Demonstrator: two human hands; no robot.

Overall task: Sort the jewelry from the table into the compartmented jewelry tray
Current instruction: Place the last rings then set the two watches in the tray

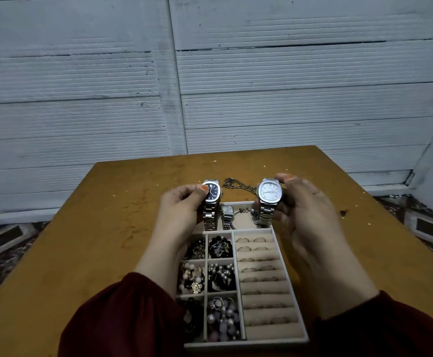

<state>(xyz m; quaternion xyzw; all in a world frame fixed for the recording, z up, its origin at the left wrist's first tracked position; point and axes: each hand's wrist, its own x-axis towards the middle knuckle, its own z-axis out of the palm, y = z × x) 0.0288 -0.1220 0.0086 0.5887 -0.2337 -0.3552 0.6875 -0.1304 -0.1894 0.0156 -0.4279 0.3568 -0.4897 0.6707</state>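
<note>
The beige compartmented jewelry tray (274,338) lies on the table in front of me. My left hand (181,210) grips a silver watch with a dark dial (212,193) over the tray's far compartment. My right hand (303,207) grips a silver watch with a white dial (269,193) over the same compartment's right end. A small silver watch (227,215) and a thin bangle (243,211) lie in that compartment. Several rings (251,240) sit in the ring rolls. Beads and earrings (220,276) fill the small left compartments. A chain necklace (238,186) lies on the table just beyond the tray.
The brown table (81,253) runs to a far edge close to a grey corrugated wall (210,86). Patterned floor (9,240) shows past both sides. My dark red sleeves cover the near edge.
</note>
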